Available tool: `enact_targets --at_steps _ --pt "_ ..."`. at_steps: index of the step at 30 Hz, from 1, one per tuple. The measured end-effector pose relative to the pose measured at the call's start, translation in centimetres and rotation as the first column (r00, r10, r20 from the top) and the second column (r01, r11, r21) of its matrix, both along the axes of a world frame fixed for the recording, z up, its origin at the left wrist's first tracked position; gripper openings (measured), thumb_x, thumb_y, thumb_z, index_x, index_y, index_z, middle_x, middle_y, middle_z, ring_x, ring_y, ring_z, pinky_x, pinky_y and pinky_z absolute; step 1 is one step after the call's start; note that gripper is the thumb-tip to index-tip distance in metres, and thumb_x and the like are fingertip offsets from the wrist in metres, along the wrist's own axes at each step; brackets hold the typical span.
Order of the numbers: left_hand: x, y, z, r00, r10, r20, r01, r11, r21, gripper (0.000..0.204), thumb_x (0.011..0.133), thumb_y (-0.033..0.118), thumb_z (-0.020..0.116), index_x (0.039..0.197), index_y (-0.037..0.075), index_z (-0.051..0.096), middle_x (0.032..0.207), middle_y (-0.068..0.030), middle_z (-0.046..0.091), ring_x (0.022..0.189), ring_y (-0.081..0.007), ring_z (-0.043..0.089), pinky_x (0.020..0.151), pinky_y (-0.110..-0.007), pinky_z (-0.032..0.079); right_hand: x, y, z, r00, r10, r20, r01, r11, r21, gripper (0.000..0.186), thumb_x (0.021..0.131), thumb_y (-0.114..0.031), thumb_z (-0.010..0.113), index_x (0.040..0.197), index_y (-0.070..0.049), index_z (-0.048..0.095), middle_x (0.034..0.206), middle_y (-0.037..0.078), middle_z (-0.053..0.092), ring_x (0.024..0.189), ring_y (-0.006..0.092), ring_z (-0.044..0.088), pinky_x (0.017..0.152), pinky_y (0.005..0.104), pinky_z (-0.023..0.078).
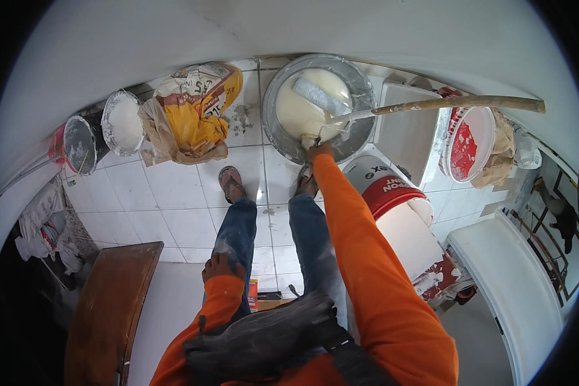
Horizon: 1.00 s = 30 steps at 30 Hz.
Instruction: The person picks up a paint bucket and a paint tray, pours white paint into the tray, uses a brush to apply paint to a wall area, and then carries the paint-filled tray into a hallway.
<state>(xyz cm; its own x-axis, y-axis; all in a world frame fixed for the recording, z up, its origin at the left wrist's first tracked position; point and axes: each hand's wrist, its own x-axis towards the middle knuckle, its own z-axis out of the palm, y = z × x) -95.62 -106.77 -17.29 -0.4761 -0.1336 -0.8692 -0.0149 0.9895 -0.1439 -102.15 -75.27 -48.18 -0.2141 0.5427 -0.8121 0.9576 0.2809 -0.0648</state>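
My right hand [320, 152] reaches over the near rim of a grey round basin [273, 132], closed around what looks like a paintbrush [310, 137]. The brush's tan end touches the cream-coloured paint [293, 112] in the basin. Partly sunk in that paint lies a paint roller [320, 96] with a whitish sleeve. Its wire frame joins a long wooden handle [457, 103] that extends to the right past the basin's rim. My left hand [224, 267] rests on my left thigh with its fingers stretched out, holding nothing.
A crumpled yellow and brown paper sack [206, 128], a bucket of white material [123, 122] and a dark bucket [80, 145] stand left. Right of the basin are a grey tray [408, 125], a red-and-white bucket [473, 145] and a tipped pail [386, 186]. A brown wooden board [112, 309] lies lower left.
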Motion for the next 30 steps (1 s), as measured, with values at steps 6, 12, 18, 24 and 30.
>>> enact_targets --at_steps 6,12,18,24,30 --pt "-0.7 0.2 -0.3 1.000 0.002 0.019 -0.002 1.000 -0.003 0.044 0.077 0.033 0.054 0.112 0.007 0.055 0.120 -0.0122 0.052 0.112 -0.0293 0.049 0.092 -0.042 0.039 -0.1 5.0 1.3 0.765 -0.633 -0.120 0.585 0.760 -0.283 0.025 0.082 -0.018 0.048 0.091 0.003 0.057 0.078 0.017 0.060 0.062 0.0269 0.059 0.050 0.0403 0.048" --pt "0.5 0.2 0.0 0.999 -0.007 -0.040 0.007 1.000 -0.012 0.040 0.078 0.033 0.053 0.108 0.007 0.056 0.116 -0.0107 0.054 0.108 -0.0287 0.051 0.090 -0.043 0.040 0.3 9.5 8.6 0.711 -0.696 0.103 0.620 0.550 -0.559 0.023 0.092 -0.023 0.041 0.098 -0.004 0.052 0.067 0.005 0.052 0.048 0.0132 0.046 0.039 0.0272 0.040" --pt "0.2 0.2 -0.9 0.997 -0.055 -0.058 0.056 0.998 0.010 0.040 0.078 0.033 0.053 0.107 0.007 0.057 0.114 -0.0114 0.055 0.107 -0.0291 0.051 0.090 -0.042 0.040 4.6 13.9 11.7 0.661 -0.720 0.213 0.639 0.390 -0.663 0.024 0.095 -0.028 0.039 0.102 -0.008 0.050 0.068 0.001 0.049 0.050 0.0103 0.044 0.040 0.0244 0.038" --pt "1.1 0.6 -1.1 0.994 -0.084 -0.076 0.086 0.996 0.015 0.039 0.077 0.033 0.052 0.104 0.005 0.058 0.110 -0.0119 0.056 0.102 -0.0297 0.053 0.087 -0.043 0.042 6.7 15.5 14.5 0.621 -0.725 0.298 0.669 0.292 -0.683 0.027 0.096 -0.029 0.037 0.105 -0.008 0.051 0.069 -0.001 0.046 0.050 0.0088 0.042 0.040 0.0225 0.036" --pt "1.0 1.2 -1.1 0.993 -0.106 -0.054 0.105 0.994 -0.011 0.038 0.078 0.034 0.051 0.103 0.006 0.059 0.111 -0.0120 0.056 0.103 -0.0300 0.053 0.087 -0.043 0.042 7.6 14.6 15.1 0.536 -0.770 0.346 0.667 0.135 -0.732 0.029 0.097 -0.029 0.034 0.106 -0.007 0.050 0.067 0.000 0.045 0.050 0.0086 0.041 0.040 0.0219 0.034"
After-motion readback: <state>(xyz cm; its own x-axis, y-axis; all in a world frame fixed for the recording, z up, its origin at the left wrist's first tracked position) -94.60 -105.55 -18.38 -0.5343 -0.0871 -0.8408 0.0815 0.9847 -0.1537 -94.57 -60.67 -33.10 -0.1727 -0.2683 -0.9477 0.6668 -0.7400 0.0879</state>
